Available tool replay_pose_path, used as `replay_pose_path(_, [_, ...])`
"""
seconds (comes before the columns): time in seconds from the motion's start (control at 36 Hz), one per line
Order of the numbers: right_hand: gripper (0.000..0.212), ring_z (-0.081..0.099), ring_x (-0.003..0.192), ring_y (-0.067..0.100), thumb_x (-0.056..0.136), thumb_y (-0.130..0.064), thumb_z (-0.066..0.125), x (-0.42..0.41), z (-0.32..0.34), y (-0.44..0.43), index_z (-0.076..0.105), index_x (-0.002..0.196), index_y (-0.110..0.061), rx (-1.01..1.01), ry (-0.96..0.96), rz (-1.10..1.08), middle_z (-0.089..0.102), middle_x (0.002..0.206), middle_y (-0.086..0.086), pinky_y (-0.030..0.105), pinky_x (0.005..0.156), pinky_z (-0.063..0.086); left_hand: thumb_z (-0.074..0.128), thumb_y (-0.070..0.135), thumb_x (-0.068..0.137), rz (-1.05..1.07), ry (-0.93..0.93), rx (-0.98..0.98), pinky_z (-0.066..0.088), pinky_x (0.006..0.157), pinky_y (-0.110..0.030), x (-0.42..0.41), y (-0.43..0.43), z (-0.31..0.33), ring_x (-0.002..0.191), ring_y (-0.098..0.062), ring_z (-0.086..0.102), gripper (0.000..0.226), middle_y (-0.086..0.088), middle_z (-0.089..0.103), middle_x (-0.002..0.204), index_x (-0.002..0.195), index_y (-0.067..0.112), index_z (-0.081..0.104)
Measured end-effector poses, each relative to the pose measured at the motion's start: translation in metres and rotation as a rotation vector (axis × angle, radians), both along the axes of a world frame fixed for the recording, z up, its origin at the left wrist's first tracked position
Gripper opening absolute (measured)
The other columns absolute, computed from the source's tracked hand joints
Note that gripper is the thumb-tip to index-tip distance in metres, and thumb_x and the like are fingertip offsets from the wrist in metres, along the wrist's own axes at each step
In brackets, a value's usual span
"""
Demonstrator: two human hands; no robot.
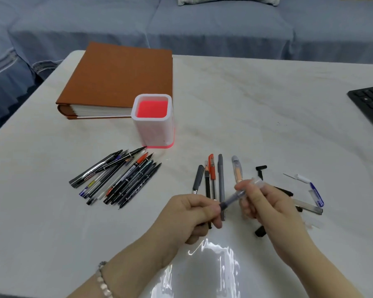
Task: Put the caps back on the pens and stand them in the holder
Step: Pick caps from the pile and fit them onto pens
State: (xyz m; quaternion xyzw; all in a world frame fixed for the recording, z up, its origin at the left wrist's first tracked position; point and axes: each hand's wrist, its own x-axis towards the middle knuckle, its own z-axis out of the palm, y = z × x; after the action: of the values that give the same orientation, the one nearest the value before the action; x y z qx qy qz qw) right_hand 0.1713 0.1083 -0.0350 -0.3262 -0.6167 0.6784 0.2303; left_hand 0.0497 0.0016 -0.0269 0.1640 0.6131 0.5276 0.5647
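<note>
At the far left a heap of pens (116, 179), many showing bare tips, is lying fanned on the white table (246, 104), in front of a brown binder (121, 76). The holder (153, 134), white-walled and red inside, is standing against the binder's near corner with nothing in it. A row of capped pens (211, 181) is lying to its right, partly under the hands. The left hand (194, 214) is gripping a translucent pen (233, 200) near its dark section, fingers curled firmly round it, and is holding it slantwise above the table. The right hand (265, 203) is pinching a clear cap (256, 182) at the pen's upper end, though blur is hiding whether it is fully seated. The pen is probably light, stiff, slightly slick plastic, so the dark section is looking like the surest hold, with the cap pushed straight along the barrel. Further right, loose caps (261, 169) are lying scattered, and a black keyboard (370, 104) is poking in at the edge.
</note>
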Motion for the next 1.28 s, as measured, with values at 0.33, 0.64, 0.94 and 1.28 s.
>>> replay_pose_path(0.33, [0.031,0.055,0.057,0.01,0.091,-0.019,0.048,-0.037,-0.027,0.005,0.041,0.12,-0.026,0.268,-0.331,-0.063,0.063,0.068,0.008,0.02,0.06,0.045,0.052,0.011,0.077,0.016,1.454,-0.235,0.046,0.065,-0.03,-0.068,-0.04,-0.051,0.075,-0.028,0.062,0.019,-0.007,0.066,0.086,0.088,0.007,0.066])
replay_pose_path(0.64, [0.025,0.054,0.094,0.014,0.091,-0.025,0.047,-0.071,-0.051,0.007,0.059,0.113,-0.026,0.834,-0.588,0.094,0.049,0.091,-0.002,0.037,0.117,0.009,0.076,-0.015,0.044,-0.191,1.644,-0.49,0.039,0.041,-0.028,-0.08,-0.027,-0.061,0.05,-0.032,0.053,0.033,-0.012,0.057,0.057,0.065,0.005,0.059])
replay_pose_path(0.94, [0.025,0.046,0.111,0.019,0.086,-0.01,0.051,0.01,-0.038,0.061,0.065,0.107,-0.014,0.849,-0.794,-0.064,0.054,0.114,0.002,0.018,0.073,0.027,0.05,0.008,0.086,-0.025,1.256,-0.246,0.039,0.074,-0.03,-0.056,-0.01,-0.045,0.084,-0.023,0.055,0.021,-0.005,0.053,0.101,0.103,0.005,0.061])
replay_pose_path(1.28, [0.014,0.053,0.095,0.023,0.086,-0.021,0.057,0.04,-0.045,0.083,0.062,0.096,-0.014,0.81,-0.88,-0.051,0.057,0.089,0.001,0.027,0.071,0.036,0.056,0.018,0.087,-0.088,1.076,0.063,0.038,0.073,-0.004,-0.02,0.002,-0.02,0.089,0.002,0.051,0.023,0.017,0.059,0.086,0.084,0.041,0.054])
